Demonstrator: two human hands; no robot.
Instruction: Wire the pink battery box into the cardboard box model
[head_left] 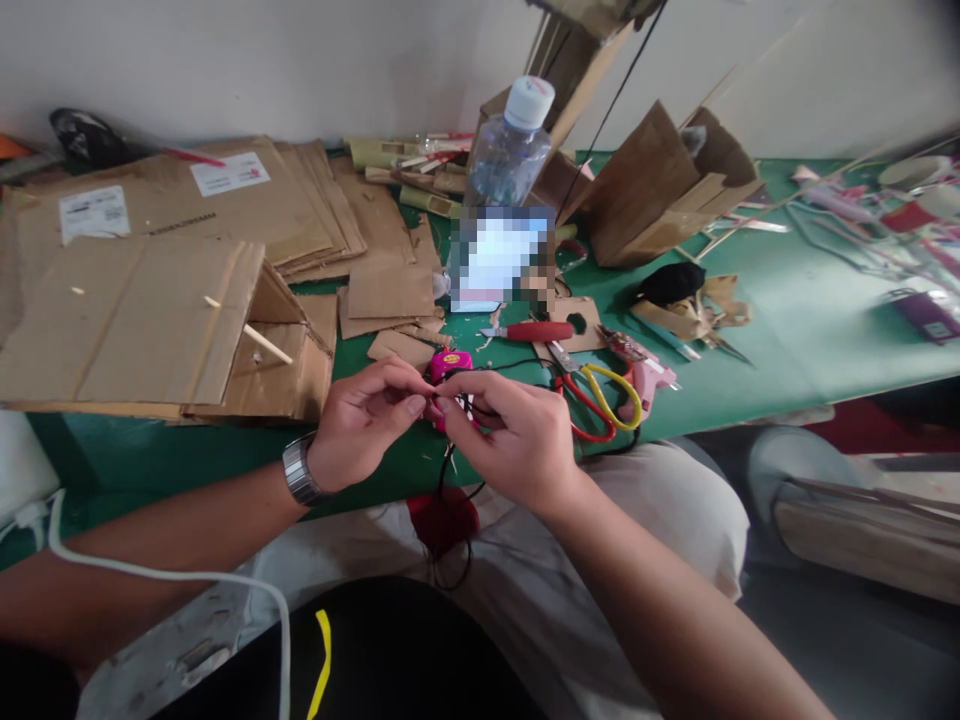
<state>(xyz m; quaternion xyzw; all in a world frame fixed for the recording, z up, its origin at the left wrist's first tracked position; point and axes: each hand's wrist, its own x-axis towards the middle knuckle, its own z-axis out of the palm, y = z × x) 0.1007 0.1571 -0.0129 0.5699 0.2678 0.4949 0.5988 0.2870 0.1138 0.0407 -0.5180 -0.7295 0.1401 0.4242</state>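
Note:
My left hand, with a metal watch on its wrist, is closed in a pinch at the green table's front edge. Its fingertips meet those of my right hand, also pinched. A thin black cord runs between the fingers, and strands of it trail down over my lap; the exact grip point is covered by the fingertips. Just behind the fingers lies a bright pink object with a yellow label, partly hidden. On my lap, under the cord, sits something red.
Scissors with red and yellow handles, a red-handled knife and a pink glue gun lie to the right. A cardboard box stands left. Behind are a plastic bottle and a blurred-out bright screen.

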